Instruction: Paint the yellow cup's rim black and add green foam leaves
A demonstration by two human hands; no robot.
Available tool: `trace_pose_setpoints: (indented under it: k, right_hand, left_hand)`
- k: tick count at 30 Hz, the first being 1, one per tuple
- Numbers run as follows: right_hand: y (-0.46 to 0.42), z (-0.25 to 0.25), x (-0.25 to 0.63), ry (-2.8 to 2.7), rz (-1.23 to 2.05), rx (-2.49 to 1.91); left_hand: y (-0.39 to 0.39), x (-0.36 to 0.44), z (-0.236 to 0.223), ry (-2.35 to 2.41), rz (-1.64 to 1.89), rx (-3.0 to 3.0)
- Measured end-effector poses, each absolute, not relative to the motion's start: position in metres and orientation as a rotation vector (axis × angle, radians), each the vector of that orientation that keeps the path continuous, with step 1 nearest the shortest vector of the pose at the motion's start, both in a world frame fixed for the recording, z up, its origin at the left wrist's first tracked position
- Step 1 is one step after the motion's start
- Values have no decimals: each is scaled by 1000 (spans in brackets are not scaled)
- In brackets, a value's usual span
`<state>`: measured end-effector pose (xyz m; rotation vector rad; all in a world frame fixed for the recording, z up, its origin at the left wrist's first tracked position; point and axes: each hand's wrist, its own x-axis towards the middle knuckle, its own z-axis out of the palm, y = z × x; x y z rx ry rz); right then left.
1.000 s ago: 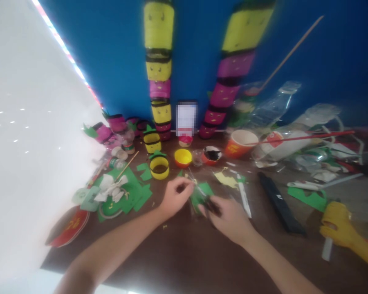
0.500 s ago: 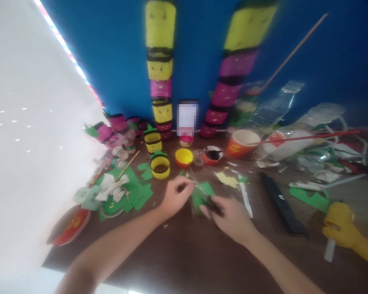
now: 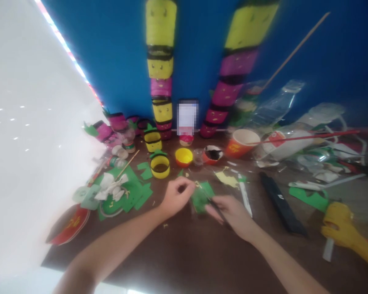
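My left hand (image 3: 179, 196) is closed in a pinch, with a small pale yellow scrap (image 3: 197, 184) at its fingertips. My right hand (image 3: 231, 214) grips scissors (image 3: 218, 207) by their dark handles; the thin blades point up and left toward my left fingertips. Motion blur hides how far the blades are apart. Beneath the scissors a piece of green paper (image 3: 199, 202) lies on the brown table (image 3: 184, 253). A yellow cup with a black band (image 3: 160, 168) and a smaller yellow-lined cup (image 3: 184, 157) stand just beyond my left hand.
Green paper sheets (image 3: 138, 194) and a red bowl (image 3: 72, 226) lie to the left. On the right are a white cutter (image 3: 245, 196), a long black case (image 3: 282, 208), a yellow glue gun (image 3: 339, 222) and plastic bottles (image 3: 277, 104). Stacked painted cups (image 3: 162, 67) rise against the blue wall.
My right hand has moved slightly right with the scissors, drawing the blades back from my left fingertips. My left hand has barely shifted and keeps its pinch.
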<state>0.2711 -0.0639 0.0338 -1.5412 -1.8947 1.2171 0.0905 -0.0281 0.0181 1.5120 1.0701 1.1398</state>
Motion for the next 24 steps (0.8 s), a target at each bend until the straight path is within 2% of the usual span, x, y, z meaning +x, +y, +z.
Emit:
trace_pose_setpoints:
  k: [24]
  right_hand:
    - [-64, 31, 270, -1860, 1319, -1532]
  left_hand:
    - [-27, 90, 15, 1054, 1095, 1504]
